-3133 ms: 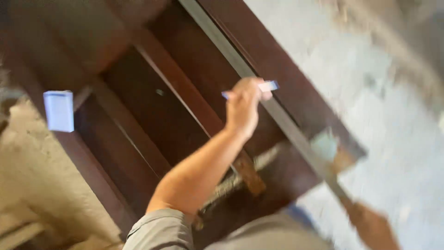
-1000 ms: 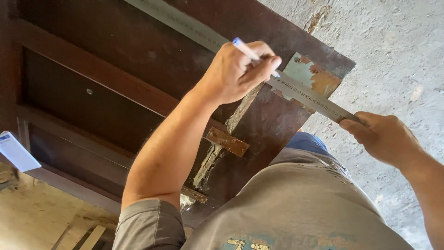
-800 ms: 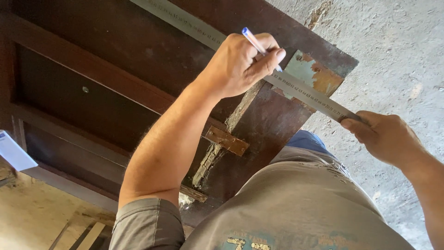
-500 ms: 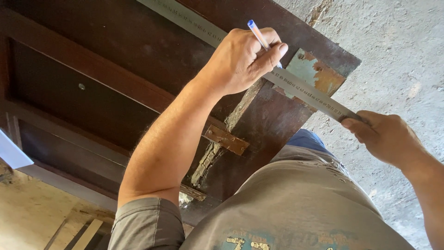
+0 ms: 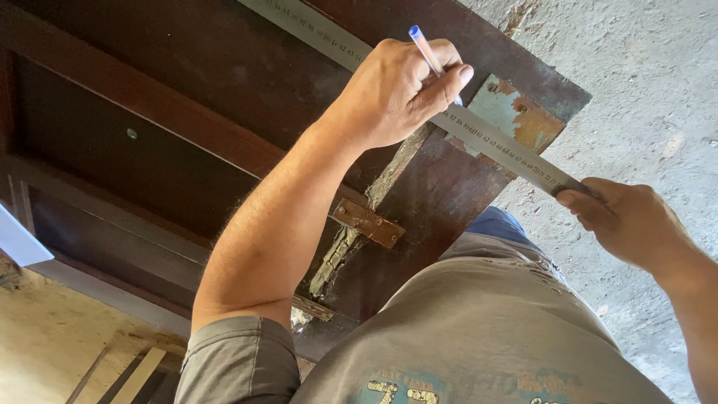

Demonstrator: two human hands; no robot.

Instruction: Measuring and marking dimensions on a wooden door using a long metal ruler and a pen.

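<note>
My left hand (image 5: 396,93) grips a blue-capped pen (image 5: 422,45), its tip down against a long steel ruler (image 5: 508,153). The ruler lies diagonally across a dark brown wooden door (image 5: 187,67) that lies flat below me. My right hand (image 5: 636,221) pinches the ruler's lower end just past the door's corner. Under the ruler near the pen sits a rusty, greenish metal patch (image 5: 523,112).
A small brown metal plate (image 5: 370,223) crosses a cracked, worn strip on the door. Rough concrete floor (image 5: 658,75) lies to the right. A white sheet corner (image 5: 19,239) shows at the left edge, and wooden slats (image 5: 134,374) at the bottom left.
The pen has tipped more upright in my left hand over the last second. The ruler and my right hand have stayed put. Three seconds ago the view was swinging and blurred.
</note>
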